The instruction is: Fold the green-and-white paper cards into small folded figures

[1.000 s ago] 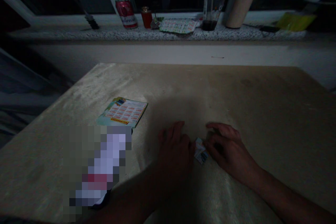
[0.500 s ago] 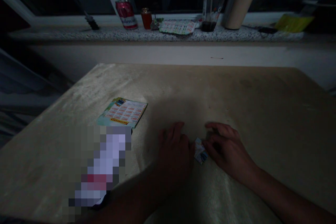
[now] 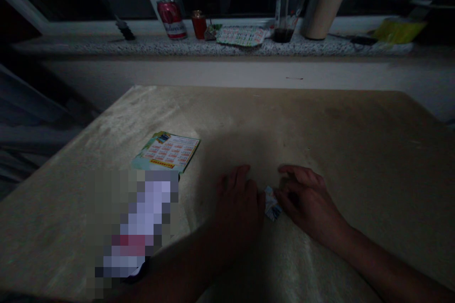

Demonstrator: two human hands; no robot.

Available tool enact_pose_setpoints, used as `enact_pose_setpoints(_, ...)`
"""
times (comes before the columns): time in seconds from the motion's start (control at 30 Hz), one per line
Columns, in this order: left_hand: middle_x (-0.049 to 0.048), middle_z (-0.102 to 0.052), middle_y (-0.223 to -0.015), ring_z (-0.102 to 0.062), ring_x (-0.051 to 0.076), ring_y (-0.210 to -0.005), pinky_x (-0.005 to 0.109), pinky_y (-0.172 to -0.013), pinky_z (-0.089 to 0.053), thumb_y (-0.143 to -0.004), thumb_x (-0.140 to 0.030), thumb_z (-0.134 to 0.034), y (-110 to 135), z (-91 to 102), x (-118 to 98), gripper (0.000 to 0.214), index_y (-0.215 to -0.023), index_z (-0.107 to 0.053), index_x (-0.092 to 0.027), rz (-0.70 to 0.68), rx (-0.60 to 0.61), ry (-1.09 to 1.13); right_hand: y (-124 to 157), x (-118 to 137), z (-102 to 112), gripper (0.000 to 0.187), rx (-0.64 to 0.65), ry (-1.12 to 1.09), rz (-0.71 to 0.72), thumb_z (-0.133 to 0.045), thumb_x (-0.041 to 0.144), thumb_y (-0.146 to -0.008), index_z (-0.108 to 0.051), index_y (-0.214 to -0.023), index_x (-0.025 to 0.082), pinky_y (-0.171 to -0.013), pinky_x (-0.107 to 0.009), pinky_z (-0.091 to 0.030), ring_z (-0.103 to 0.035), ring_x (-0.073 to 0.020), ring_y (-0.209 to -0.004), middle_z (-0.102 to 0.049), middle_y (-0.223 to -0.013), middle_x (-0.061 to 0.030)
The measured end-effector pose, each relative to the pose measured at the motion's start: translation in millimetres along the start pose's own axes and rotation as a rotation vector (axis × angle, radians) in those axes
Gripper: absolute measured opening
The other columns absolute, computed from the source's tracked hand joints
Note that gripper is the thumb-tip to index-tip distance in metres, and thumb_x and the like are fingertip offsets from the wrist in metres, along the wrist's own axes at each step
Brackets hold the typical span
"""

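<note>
A small piece of folded paper (image 3: 272, 205), printed in white, blue and orange, lies low over the table between my hands. My left hand (image 3: 239, 208) is in deep shadow, its thumb and index finger closed at the paper's left edge, with the other fingers reaching forward over the tabletop. At the upper right edge of the paper, my right hand (image 3: 304, 199) pinches with thumb and index finger, and its remaining fingers are loosely bent. The fingertips are dim, so their exact grip is hard to see.
On the table (image 3: 337, 142), a printed leaflet (image 3: 170, 150) lies beyond a phone-shaped object (image 3: 145, 218) blurred by pixels. Along the granite windowsill (image 3: 142, 48) stand a red can (image 3: 172, 20), a small reddish jar (image 3: 199, 25), a blister pack (image 3: 241, 36), a lidded cup (image 3: 286, 9) and a tall cylinder (image 3: 329, 0).
The folded paper has shifted and turned very slightly between my fingers. Both hands keep almost the same place.
</note>
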State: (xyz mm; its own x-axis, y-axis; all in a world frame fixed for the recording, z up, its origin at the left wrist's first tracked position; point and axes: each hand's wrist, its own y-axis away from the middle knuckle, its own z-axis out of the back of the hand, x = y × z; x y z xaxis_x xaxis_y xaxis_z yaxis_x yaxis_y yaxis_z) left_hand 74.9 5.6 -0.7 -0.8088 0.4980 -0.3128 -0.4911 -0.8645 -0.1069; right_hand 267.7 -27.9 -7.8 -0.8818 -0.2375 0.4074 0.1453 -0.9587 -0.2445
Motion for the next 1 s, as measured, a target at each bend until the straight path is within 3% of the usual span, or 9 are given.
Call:
enact_pose_setpoints(0.13, 0.0165, -0.051, -0.144, -0.049, 0.035, -0.13, 0.064, -0.106, -0.036, -0.097, -0.02, -0.052, 0.6, 2.1, 0.7, 0.022, -0.115, -0.066, -0.023, -0.052, 0.023, 0.037, -0.4, 0.3, -0.1, 0.019, -0.02, 0.005, 0.011, -0.06, 0.024, -0.093, -0.067, -0.075, 0.022, -0.093, -0.053, -0.048, -0.061, -0.0327, -0.116, -0.067, -0.125, -0.0117)
enact_pose_setpoints(0.23, 0.0151, -0.048, -0.148, -0.048, 0.037, -0.132, 0.066, -0.105, -0.035, -0.096, -0.019, -0.055, 0.6, 5.7, 0.8, 0.025, -0.116, -0.068, -0.027, -0.081, 0.067, 0.041, -0.4, -0.2, -0.1, 0.019, -0.032, 0.01, 0.022, -0.06, 0.025, -0.093, -0.066, -0.074, 0.022, -0.092, -0.053, -0.048, -0.062, -0.0326, -0.115, -0.067, -0.125, -0.0114)
enact_pose_setpoints(0.57, 0.0171, -0.048, -0.152, -0.047, 0.041, -0.134, 0.072, -0.106, -0.031, -0.095, -0.021, -0.059, 4.3, 3.5, -0.3, 0.024, -0.117, -0.067, -0.023, -0.152, 0.059, -0.08, 0.7, 2.8, 0.3, 0.018, -0.006, -0.022, -0.02, -0.067, 0.028, -0.087, -0.064, -0.071, 0.023, -0.094, -0.054, -0.046, -0.059, -0.0345, -0.119, -0.065, -0.127, -0.0112)
enact_pose_setpoints(1.0, 0.0187, -0.052, -0.149, -0.05, 0.04, -0.134, 0.072, -0.106, -0.034, -0.1, -0.024, -0.053, 0.6, 7.9, -5.6, 0.021, -0.114, -0.069, -0.021, -0.169, 0.088, -0.135, -1.1, 13.9, -0.1, 0.014, -0.022, 0.012, -0.095, -0.072, 0.024, -0.079, -0.064, -0.068, 0.023, -0.096, -0.056, -0.043, -0.058, -0.0352, -0.119, -0.067, -0.128, -0.0103)
